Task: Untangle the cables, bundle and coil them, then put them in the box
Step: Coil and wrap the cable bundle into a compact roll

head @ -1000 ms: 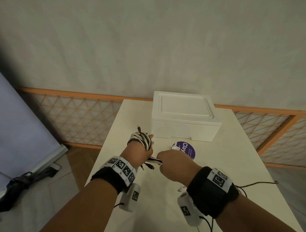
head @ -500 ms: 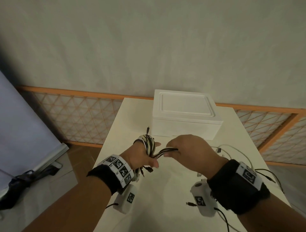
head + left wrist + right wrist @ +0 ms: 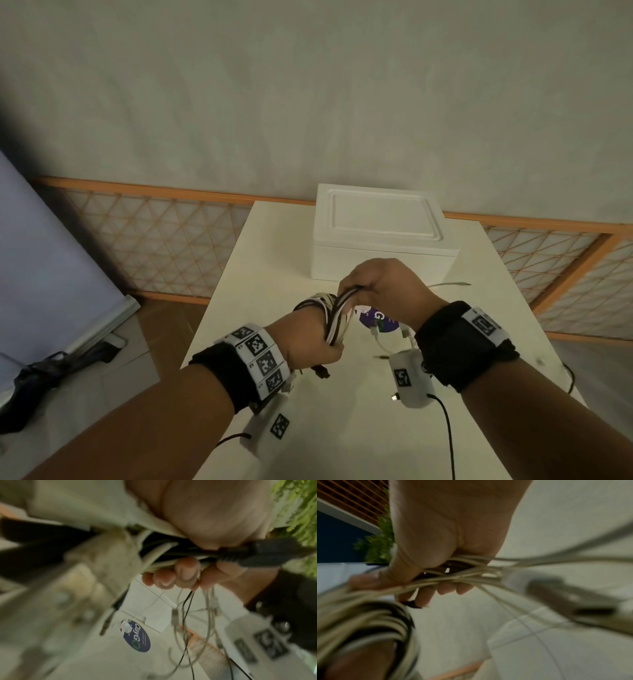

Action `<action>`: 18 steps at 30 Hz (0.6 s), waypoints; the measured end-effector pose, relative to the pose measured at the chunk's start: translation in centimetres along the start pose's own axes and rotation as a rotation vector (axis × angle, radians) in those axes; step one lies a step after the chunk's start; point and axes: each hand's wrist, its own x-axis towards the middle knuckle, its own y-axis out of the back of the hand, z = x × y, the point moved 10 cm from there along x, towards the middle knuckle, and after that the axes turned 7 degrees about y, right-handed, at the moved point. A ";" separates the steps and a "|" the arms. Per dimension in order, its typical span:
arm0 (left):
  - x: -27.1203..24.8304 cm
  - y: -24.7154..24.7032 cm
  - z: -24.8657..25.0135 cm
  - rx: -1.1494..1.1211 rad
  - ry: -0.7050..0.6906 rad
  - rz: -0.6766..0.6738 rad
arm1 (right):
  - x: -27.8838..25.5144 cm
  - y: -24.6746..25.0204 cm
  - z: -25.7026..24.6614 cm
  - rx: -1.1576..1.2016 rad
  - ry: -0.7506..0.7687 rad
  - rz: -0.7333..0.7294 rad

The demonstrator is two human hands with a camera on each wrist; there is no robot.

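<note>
A bundle of black and white cables [image 3: 330, 313] is wound in a coil round my left hand [image 3: 310, 342], whose curled fingers and thumb hold the loops. My right hand [image 3: 380, 286], just in front of the white box [image 3: 380, 240], grips the free strand of cables [image 3: 453, 580] and holds it taut above the left hand. In the left wrist view the right hand's fingers [image 3: 180, 574] curl round the strand, and loose ends [image 3: 188, 615] hang below. A black plug [image 3: 321, 371] dangles under the left hand. The box's lid is on.
The white table [image 3: 267, 260] carries a round purple sticker [image 3: 382, 320], white plug ends [image 3: 375, 331] and a thin white cable [image 3: 448, 284] by the box. A black cable [image 3: 569, 377] lies at the right edge. An orange lattice fence [image 3: 154, 240] stands behind.
My right hand has swung the strand from the near side of the left hand round its right, up and away toward the box, laying more cable round the left hand.
</note>
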 end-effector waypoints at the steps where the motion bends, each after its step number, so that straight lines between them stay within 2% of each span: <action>1: 0.1 0.5 -0.2 -0.003 0.021 0.018 | -0.3 -0.1 1.3 0.058 -0.054 0.022; 2: 0.2 1.0 -0.6 0.000 0.034 0.044 | -0.7 -0.3 2.7 0.062 -0.109 0.039; 4: 0.4 2.4 -1.8 0.068 0.078 0.097 | -2.0 -1.4 5.5 -0.103 -0.197 0.009; 7: 1.1 4.1 -4.7 0.368 0.149 0.120 | -5.4 -4.4 9.4 -0.378 -0.377 -0.121; 11: 1.9 5.1 -9.1 0.600 0.310 0.095 | -9.5 -8.5 12.3 -0.425 -0.549 -0.263; 15: 1.1 5.9 -11.9 0.656 0.435 0.101 | -13.1 -9.7 15.0 -0.472 -0.686 -0.426; 18: 0.7 5.9 -13.4 0.672 0.480 0.111 | -14.1 -7.9 16.3 -0.574 -0.706 -0.413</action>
